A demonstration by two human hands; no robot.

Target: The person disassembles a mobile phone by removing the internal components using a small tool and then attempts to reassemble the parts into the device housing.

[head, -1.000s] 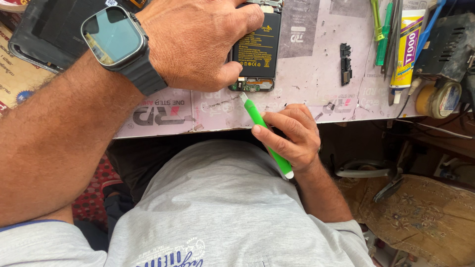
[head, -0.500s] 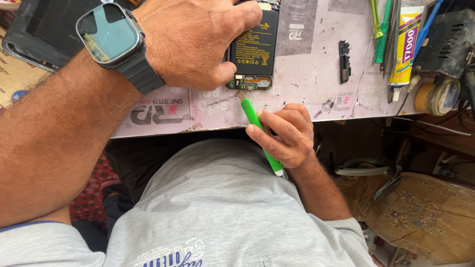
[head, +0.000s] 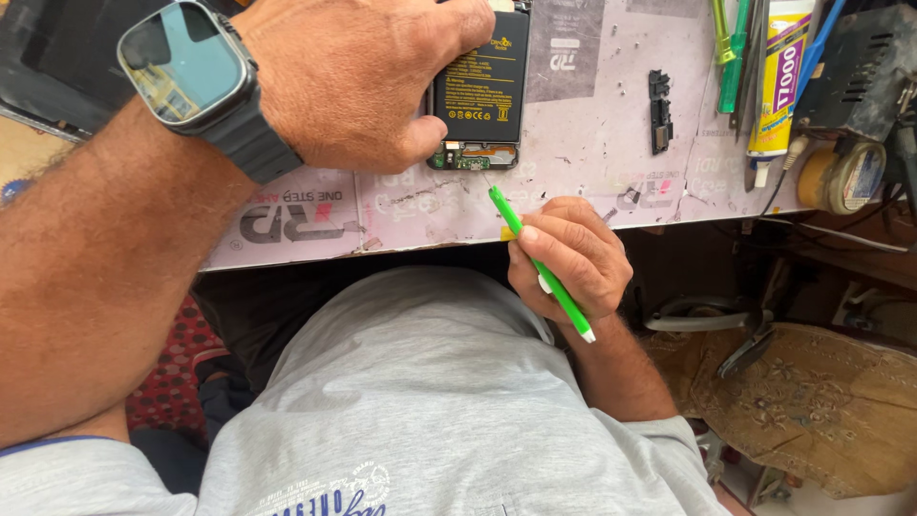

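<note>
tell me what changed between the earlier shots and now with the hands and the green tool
The right hand has lifted the green tool up and forward, so its thin tip now reaches the bottom edge of the opened phone near the small circuit board; earlier it sat lower, off the mat. The left hand still presses the phone down, and the grip on the tool is unchanged. The tools at the right have not moved.

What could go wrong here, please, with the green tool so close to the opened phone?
The green tool's tip points at the exposed board at the opened phone's bottom edge; a slip could scratch parts there. The left hand covers much of the phone, hiding it. The phone lies near the mat's front edge and might slide off.
</note>
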